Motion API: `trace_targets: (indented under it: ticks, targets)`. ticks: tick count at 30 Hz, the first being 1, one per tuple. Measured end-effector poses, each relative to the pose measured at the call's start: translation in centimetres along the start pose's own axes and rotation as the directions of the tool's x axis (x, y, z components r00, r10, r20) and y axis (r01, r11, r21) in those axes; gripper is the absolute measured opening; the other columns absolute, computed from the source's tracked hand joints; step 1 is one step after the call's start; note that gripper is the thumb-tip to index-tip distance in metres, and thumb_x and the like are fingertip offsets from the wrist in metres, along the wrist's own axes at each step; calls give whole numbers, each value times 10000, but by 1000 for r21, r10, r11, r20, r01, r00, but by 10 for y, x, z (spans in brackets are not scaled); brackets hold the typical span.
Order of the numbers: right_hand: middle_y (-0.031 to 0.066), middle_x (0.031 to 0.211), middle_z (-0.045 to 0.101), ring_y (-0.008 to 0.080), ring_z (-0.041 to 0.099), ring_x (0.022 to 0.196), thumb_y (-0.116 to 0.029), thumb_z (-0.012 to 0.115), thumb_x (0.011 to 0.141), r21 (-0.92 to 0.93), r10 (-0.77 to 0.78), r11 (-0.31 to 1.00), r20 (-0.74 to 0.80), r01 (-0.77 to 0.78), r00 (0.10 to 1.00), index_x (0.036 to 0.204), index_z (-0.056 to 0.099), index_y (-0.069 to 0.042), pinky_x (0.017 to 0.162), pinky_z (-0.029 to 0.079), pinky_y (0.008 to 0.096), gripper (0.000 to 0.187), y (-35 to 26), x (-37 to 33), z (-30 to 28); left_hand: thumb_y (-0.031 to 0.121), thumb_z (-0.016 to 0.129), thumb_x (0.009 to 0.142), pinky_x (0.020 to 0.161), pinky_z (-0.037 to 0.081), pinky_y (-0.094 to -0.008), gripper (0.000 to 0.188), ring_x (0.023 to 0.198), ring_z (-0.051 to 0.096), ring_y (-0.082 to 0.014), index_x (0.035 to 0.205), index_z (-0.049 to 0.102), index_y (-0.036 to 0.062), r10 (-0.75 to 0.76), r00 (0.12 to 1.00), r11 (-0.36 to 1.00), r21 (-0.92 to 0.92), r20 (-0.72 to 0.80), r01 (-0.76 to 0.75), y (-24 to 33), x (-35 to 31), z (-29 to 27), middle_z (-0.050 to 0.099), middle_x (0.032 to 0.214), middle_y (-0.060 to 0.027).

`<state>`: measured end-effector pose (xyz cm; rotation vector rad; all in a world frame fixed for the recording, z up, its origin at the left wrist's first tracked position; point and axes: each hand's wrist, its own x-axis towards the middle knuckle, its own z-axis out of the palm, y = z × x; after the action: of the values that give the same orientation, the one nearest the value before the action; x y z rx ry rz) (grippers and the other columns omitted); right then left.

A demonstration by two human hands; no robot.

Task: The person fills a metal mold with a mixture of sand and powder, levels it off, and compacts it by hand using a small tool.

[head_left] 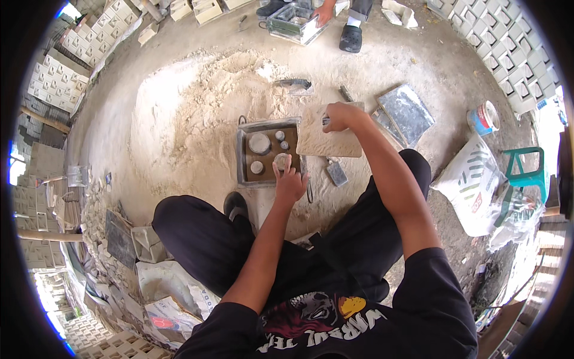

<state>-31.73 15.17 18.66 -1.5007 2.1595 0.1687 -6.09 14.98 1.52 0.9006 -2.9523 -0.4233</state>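
Observation:
In front of my legs a grey metal mould frame [241, 157] lies on the ground, with brown material inside. Set in it are several pale round pieces of different sizes, among them a large disc [259, 143] and a small one [256, 167]. My left hand [290, 182] reaches over the near right part of the frame, fingers spread and tips touching another round disc [282, 159]. Over the frame's right edge, my right hand [342, 116] is closed round the handle of a flat, dusty, rectangular float [320, 139]. The float hides part of the frame's right side.
Loose pale sand [209, 90] is heaped beyond the frame. To the right lie a small trowel-like tool [336, 172], grey plates [406, 110], a paint bucket [483, 118], a sack [469, 185] and a green stool [526, 176]. Another person's hand [323, 13] touches a metal box [293, 27] at the top.

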Motion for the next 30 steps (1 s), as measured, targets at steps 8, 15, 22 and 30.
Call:
trace_targets:
  ticks: [8,15,22,30]
  targets:
    - [201,1036,669,354,643,965,-407,768,713,-17,19,1000,5,-19,1000,1026,666,7,828,515,416,529,8,-2,6,472,420,935,1111,-25,-635,594,1430,177,-296,845,704,-41,24,1000,999,33,15,-24,-1,4,-1,622,1080,-206]
    - [165,1115,658,332,633,1024,-412,754,743,-41,64,997,44,-62,997,1104,642,-22,859,517,433,543,9,-4,6,510,431,906,1121,-45,-623,594,1426,187,-285,894,714,-12,38,992,991,123,122,-53,-3,7,-11,636,1093,-187]
    - [175,1100,659,336,628,1032,-463,745,741,-32,15,999,-32,-16,999,1101,637,-16,870,509,441,584,13,5,18,445,558,863,1116,33,-619,445,1318,386,-286,808,731,38,101,995,992,-82,14,-100,-7,8,-28,663,979,-158]
    - [217,1026,666,371,632,977,-525,617,826,134,18,991,-244,15,970,1017,663,13,842,501,451,573,-8,26,16,212,636,810,1071,278,-483,129,1075,549,-274,815,697,97,-179,851,942,-336,-494,3,-65,32,-38,679,885,-77]
